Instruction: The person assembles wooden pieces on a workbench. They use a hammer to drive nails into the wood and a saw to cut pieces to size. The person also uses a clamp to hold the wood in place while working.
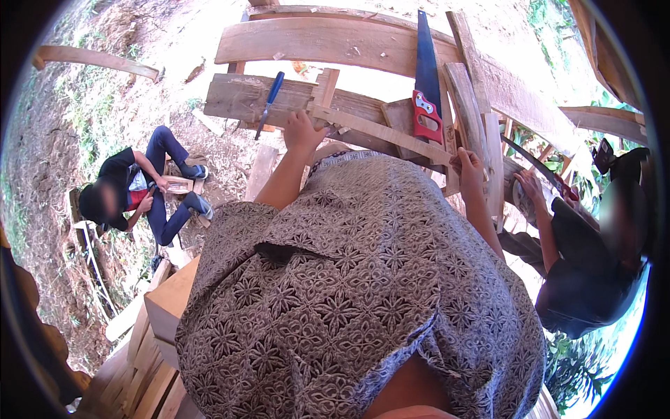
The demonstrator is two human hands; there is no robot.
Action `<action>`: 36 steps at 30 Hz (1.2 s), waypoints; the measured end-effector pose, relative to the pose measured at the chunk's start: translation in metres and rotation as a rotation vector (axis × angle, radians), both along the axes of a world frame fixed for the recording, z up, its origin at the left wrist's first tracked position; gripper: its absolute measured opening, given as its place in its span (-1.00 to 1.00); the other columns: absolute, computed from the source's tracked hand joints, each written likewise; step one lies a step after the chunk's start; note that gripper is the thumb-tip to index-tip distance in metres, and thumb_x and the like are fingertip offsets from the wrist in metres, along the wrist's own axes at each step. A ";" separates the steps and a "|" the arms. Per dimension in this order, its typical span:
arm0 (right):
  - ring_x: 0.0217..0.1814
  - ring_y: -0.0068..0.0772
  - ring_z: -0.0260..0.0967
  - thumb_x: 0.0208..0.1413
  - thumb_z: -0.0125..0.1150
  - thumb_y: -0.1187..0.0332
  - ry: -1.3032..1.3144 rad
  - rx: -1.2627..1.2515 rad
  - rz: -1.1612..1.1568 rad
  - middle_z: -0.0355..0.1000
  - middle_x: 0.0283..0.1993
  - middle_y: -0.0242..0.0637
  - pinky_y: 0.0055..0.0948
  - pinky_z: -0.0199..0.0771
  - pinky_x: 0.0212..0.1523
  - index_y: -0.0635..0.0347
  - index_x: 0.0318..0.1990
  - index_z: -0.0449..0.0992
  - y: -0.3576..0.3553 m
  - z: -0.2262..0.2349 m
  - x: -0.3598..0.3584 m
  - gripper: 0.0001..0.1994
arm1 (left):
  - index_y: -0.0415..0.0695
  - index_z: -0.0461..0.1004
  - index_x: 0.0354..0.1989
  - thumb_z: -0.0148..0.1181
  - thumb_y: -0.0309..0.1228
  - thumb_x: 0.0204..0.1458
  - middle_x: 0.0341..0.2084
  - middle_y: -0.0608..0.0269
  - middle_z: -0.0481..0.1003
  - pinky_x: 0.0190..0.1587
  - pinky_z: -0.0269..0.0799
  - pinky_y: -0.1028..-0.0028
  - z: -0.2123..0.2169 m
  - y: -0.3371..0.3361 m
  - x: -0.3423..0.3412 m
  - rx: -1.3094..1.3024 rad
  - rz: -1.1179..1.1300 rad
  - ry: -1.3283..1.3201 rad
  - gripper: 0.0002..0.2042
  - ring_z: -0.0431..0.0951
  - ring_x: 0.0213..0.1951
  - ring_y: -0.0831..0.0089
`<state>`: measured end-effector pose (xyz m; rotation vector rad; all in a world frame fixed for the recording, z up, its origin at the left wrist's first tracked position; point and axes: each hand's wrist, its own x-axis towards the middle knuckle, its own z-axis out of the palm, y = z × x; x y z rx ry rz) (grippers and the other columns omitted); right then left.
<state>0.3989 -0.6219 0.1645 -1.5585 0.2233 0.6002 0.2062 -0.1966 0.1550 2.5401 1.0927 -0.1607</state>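
A thin wooden strip (380, 131) slants across in front of my body, over the workbench planks. My left hand (303, 133) grips its left end, fingers on the far side and thumb nearer me. At the strip's right end my right hand (469, 166) is closed, fingertips pinching the wood. Just beyond my left hand, a blue-handled chisel (274, 93) lies on a weathered plank (241, 98). A handsaw (428, 84) with a red handle and dark blade rests on the bench beyond the strip, nearer my right hand.
Long boards (335, 43) span the far side. Upright timbers (466, 91) stand at right. A person (125, 185) sits at left holding a small wooden frame (179, 185). At right, another person (586, 258) has a hand near a second saw (534, 162). Stacked wood (157, 384) lies lower left.
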 end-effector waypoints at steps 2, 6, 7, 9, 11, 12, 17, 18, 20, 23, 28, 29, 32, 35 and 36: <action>-0.38 -0.62 0.50 0.32 0.28 0.17 -0.012 -0.027 -0.031 0.58 -0.37 -0.36 -0.64 0.41 -0.32 0.11 -0.25 0.53 -0.009 0.003 -0.005 -0.78 | -0.24 0.28 0.13 0.46 -0.06 -0.14 0.08 -0.12 0.35 0.15 0.46 0.09 -0.006 0.003 0.004 -0.012 0.012 0.037 -0.26 0.42 0.15 -0.02; -0.38 -0.63 0.50 0.32 0.28 0.18 0.001 -0.010 -0.092 0.57 -0.37 -0.40 -0.64 0.42 -0.32 0.11 -0.24 0.52 -0.026 -0.002 -0.026 -0.78 | -0.24 0.30 0.08 0.43 -0.12 -0.12 0.06 -0.12 0.35 0.14 0.47 0.11 -0.019 0.008 0.005 0.001 0.011 -0.019 -0.34 0.44 0.13 -0.03; -0.38 -0.63 0.49 0.32 0.28 0.18 0.015 0.018 -0.103 0.57 -0.37 -0.40 -0.64 0.42 -0.33 0.11 -0.24 0.52 -0.031 -0.008 -0.033 -0.79 | -0.24 0.30 0.07 0.43 -0.13 -0.11 0.07 -0.12 0.34 0.14 0.47 0.11 -0.019 0.007 0.007 -0.007 0.005 -0.021 -0.35 0.44 0.13 -0.03; -0.39 -0.63 0.49 0.32 0.28 0.19 0.055 0.034 -0.116 0.57 -0.37 -0.40 -0.64 0.43 -0.34 0.11 -0.25 0.51 -0.037 -0.021 -0.046 -0.79 | -0.25 0.30 0.07 0.42 -0.14 -0.11 0.08 -0.13 0.34 0.15 0.47 0.12 -0.019 0.007 0.011 -0.008 -0.008 -0.020 -0.35 0.43 0.13 -0.04; -0.49 -0.67 0.37 0.35 0.24 0.22 0.067 0.059 -0.157 0.53 -0.40 -0.31 -0.64 0.34 -0.45 0.22 -0.23 0.53 -0.035 -0.029 -0.058 -0.77 | -0.26 0.29 0.09 0.42 -0.14 -0.11 0.09 -0.14 0.33 0.15 0.47 0.12 -0.024 0.011 0.009 -0.001 -0.012 -0.008 -0.34 0.43 0.14 -0.04; -0.47 -0.65 0.40 0.35 0.25 0.22 0.067 0.062 -0.161 0.53 -0.39 -0.31 -0.63 0.38 -0.43 0.23 -0.22 0.53 -0.037 -0.030 -0.062 -0.77 | -0.27 0.28 0.11 0.43 -0.13 -0.12 0.09 -0.15 0.33 0.16 0.46 0.12 -0.027 0.013 0.008 -0.012 -0.008 -0.015 -0.31 0.43 0.15 -0.05; -0.41 -0.61 0.46 0.31 0.29 0.19 0.086 0.056 -0.252 0.52 -0.39 -0.40 -0.62 0.48 -0.33 0.14 -0.25 0.52 -0.047 -0.032 -0.073 -0.78 | -0.30 0.29 0.17 0.48 -0.04 -0.24 0.08 -0.20 0.37 0.21 0.41 0.10 -0.031 0.028 0.007 -0.133 0.006 -0.134 -0.17 0.42 0.16 -0.06; -0.40 -0.61 0.47 0.31 0.29 0.19 0.081 0.051 -0.260 0.52 -0.38 -0.41 -0.61 0.50 -0.31 0.14 -0.24 0.52 -0.049 -0.031 -0.072 -0.78 | -0.31 0.31 0.16 0.50 -0.03 -0.27 0.07 -0.21 0.38 0.22 0.40 0.10 -0.029 0.032 0.009 -0.157 -0.015 -0.126 -0.15 0.42 0.16 -0.06; -0.36 -0.60 0.49 0.31 0.29 0.18 0.079 0.045 -0.257 0.52 -0.36 -0.41 -0.59 0.53 -0.28 0.14 -0.24 0.52 -0.055 -0.032 -0.067 -0.77 | -0.32 0.34 0.15 0.52 0.00 -0.33 0.06 -0.22 0.40 0.23 0.38 0.09 -0.024 0.041 0.006 -0.196 -0.036 -0.102 -0.12 0.42 0.16 -0.06; -0.26 -0.57 0.54 0.32 0.27 0.27 -0.009 0.006 -0.175 0.55 -0.31 -0.36 -0.54 0.58 -0.17 0.20 -0.20 0.51 -0.055 -0.033 -0.058 -0.81 | -0.34 0.37 0.15 0.55 -0.03 -0.34 0.07 -0.24 0.41 0.22 0.38 0.10 -0.017 0.042 -0.004 -0.214 -0.004 -0.205 -0.12 0.43 0.15 -0.06; -0.32 -0.54 0.57 0.34 0.23 0.34 -0.078 -0.016 -0.073 0.59 -0.30 -0.30 -0.49 0.64 -0.13 0.22 -0.24 0.47 -0.039 0.006 -0.039 -0.84 | -0.33 0.32 0.20 0.57 -0.08 -0.26 0.09 -0.23 0.45 0.18 0.42 0.15 0.047 0.013 -0.007 -0.217 -0.029 -0.345 -0.13 0.49 0.12 0.00; -0.42 -0.58 0.52 0.37 0.19 0.31 -0.121 -0.060 -0.056 0.55 -0.36 -0.34 -0.53 0.60 -0.22 0.20 -0.24 0.46 -0.036 0.007 -0.035 -0.83 | -0.34 0.31 0.21 0.57 -0.10 -0.24 0.09 -0.23 0.46 0.17 0.43 0.16 0.065 0.005 -0.006 -0.230 -0.027 -0.351 -0.14 0.51 0.11 0.01; -0.45 -0.68 0.45 0.42 0.13 0.25 -0.196 -0.179 0.115 0.50 -0.37 -0.40 -0.58 0.53 -0.31 0.18 -0.24 0.45 -0.025 0.008 -0.018 -0.79 | -0.34 0.28 0.25 0.56 -0.16 -0.19 0.10 -0.20 0.48 0.17 0.45 0.20 0.100 -0.010 -0.017 -0.231 0.030 -0.372 -0.15 0.54 0.11 0.07; -0.28 -0.51 0.44 0.43 0.07 0.20 -0.306 -0.277 0.273 0.46 -0.32 -0.32 -0.41 0.46 -0.21 0.22 -0.15 0.48 -0.020 -0.011 -0.005 -0.75 | -0.33 0.31 0.23 0.54 -0.28 -0.15 0.03 -0.15 0.52 0.09 0.53 0.25 0.115 -0.020 -0.021 -0.251 0.005 -0.497 -0.23 0.60 0.05 0.13; -0.23 -0.46 0.45 0.43 0.07 0.20 -0.390 -0.320 0.334 0.46 -0.30 -0.29 -0.37 0.45 -0.16 0.23 -0.13 0.48 -0.022 -0.020 -0.001 -0.75 | -0.33 0.33 0.22 0.53 -0.31 -0.14 0.01 -0.13 0.54 0.06 0.55 0.26 0.122 -0.025 -0.019 -0.277 -0.013 -0.509 -0.27 0.62 0.02 0.14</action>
